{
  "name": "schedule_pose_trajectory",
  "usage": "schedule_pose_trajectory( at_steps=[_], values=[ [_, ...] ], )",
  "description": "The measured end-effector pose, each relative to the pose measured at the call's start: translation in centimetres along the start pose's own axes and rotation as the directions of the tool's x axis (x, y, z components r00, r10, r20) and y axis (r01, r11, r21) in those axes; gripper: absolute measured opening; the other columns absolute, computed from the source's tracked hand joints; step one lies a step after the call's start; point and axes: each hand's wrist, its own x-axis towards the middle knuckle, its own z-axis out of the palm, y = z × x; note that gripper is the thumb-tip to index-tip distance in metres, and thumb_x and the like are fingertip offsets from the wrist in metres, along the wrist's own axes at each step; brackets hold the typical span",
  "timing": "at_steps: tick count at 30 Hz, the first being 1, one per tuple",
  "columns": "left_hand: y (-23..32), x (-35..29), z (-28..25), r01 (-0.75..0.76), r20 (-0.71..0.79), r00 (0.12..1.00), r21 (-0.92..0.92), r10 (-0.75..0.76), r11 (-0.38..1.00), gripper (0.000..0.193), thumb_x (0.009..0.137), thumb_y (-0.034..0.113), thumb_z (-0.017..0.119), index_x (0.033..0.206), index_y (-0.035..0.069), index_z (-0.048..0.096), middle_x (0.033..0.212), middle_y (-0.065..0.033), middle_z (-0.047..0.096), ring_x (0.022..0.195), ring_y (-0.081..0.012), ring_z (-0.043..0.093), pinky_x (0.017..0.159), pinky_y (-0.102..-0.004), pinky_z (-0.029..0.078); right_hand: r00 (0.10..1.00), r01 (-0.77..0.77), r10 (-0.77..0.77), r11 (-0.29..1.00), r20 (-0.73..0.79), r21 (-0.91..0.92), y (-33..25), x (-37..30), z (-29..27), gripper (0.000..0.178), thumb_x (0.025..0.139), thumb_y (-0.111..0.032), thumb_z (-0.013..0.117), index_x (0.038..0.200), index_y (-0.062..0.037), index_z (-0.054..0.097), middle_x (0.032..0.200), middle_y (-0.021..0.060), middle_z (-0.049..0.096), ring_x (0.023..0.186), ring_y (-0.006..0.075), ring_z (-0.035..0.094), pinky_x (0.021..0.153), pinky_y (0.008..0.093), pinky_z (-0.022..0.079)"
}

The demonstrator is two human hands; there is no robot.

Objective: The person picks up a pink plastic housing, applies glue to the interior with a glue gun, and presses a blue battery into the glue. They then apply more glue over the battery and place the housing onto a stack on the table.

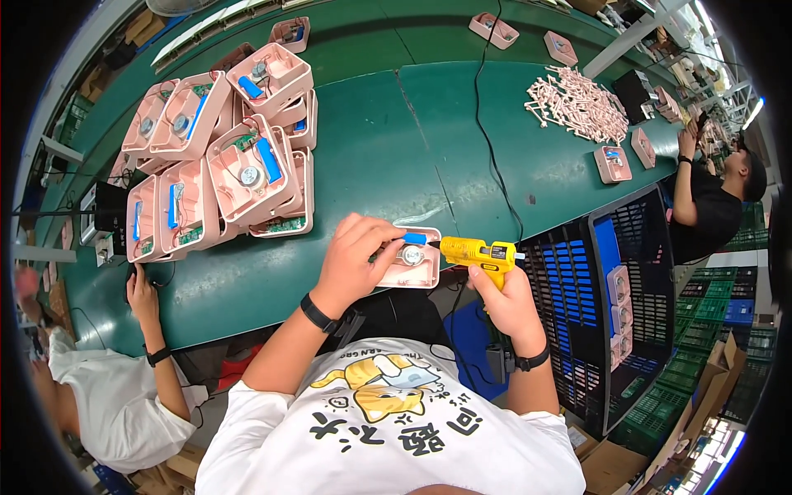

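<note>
In front of me on the green bench lies a pink plastic housing (pixel 431 275), with a round silver part (pixel 412 255) inside it. My left hand (pixel 360 258) reaches over its left side, thumb and fingertips closed on a blue cylindrical battery (pixel 414 238) at the housing's far edge. My right hand (pixel 507 302) is wrapped round the handle of a yellow hot glue gun (pixel 472 254). The gun points left, its dark nozzle at the right end of the battery. Whether the nozzle touches the battery or the housing I cannot tell.
Stacked pink housings (pixel 247 169) with batteries and round parts stand at the left. A black cable (pixel 487 124) crosses the bench (pixel 363 124). Far right lies a heap of small pink pieces (pixel 577 106). A black crate (pixel 569 305) stands at my right. Co-workers sit on both sides.
</note>
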Motion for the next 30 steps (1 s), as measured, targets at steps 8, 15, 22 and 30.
schedule_pose_trajectory(
  at_steps=[8, 15, 22, 30],
  values=[
    [-0.8, 0.3, 0.8, 0.315, 0.037, 0.949, -0.157, -0.313, 0.936, 0.014, 0.097, 0.014, 0.080, 0.110, 0.010, 0.080, 0.109, -0.0054, 0.074, 0.109, -0.0289, 0.066, 0.103, -0.0449, 0.047, 0.999, -0.038, 0.038, 0.999, 0.001, 0.037, 0.2, 1.0, 0.7, 0.027, 0.110, -0.021, 0.072, 0.123, 0.0022, 0.075, 0.090, 0.0011, 0.076, 0.075, 0.0110, 0.067, 0.068, 0.0310, 0.054],
    [-1.8, 1.7, -0.1, 0.407, 0.288, 0.880, -0.051, -0.377, 0.912, 0.015, 0.099, 0.017, 0.078, 0.113, 0.012, 0.081, 0.106, -0.0033, 0.072, 0.107, -0.0277, 0.065, 0.104, -0.0453, 0.043, 0.999, 0.042, -0.042, 0.993, 0.003, -0.107, -0.9, 1.1, 0.4, 0.027, 0.110, -0.020, 0.072, 0.124, 0.0027, 0.075, 0.090, 0.0020, 0.076, 0.074, 0.0106, 0.065, 0.067, 0.0306, 0.052],
    [-2.1, 1.5, 0.1, 0.412, 0.296, 0.877, -0.057, -0.378, 0.910, 0.016, 0.099, 0.017, 0.078, 0.114, 0.013, 0.081, 0.104, -0.0023, 0.072, 0.107, -0.0270, 0.064, 0.102, -0.0446, 0.042, 1.000, 0.003, -0.003, 1.000, 0.001, -0.005, -0.4, 0.0, 0.1, 0.026, 0.109, -0.017, 0.072, 0.124, 0.0031, 0.075, 0.091, 0.0041, 0.077, 0.077, 0.0119, 0.065, 0.071, 0.0302, 0.052],
    [-1.8, 1.3, -0.2, 0.390, 0.297, 0.885, -0.046, -0.360, 0.920, 0.018, 0.101, 0.021, 0.077, 0.117, 0.014, 0.081, 0.106, -0.0016, 0.072, 0.109, -0.0261, 0.063, 0.101, -0.0438, 0.040, 0.999, 0.035, -0.033, 0.989, 0.016, -0.145, -2.0, 0.1, 0.1, 0.026, 0.105, -0.013, 0.075, 0.125, 0.0025, 0.077, 0.094, 0.0147, 0.080, 0.081, 0.0224, 0.075, 0.075, 0.0371, 0.057]
  ],
)
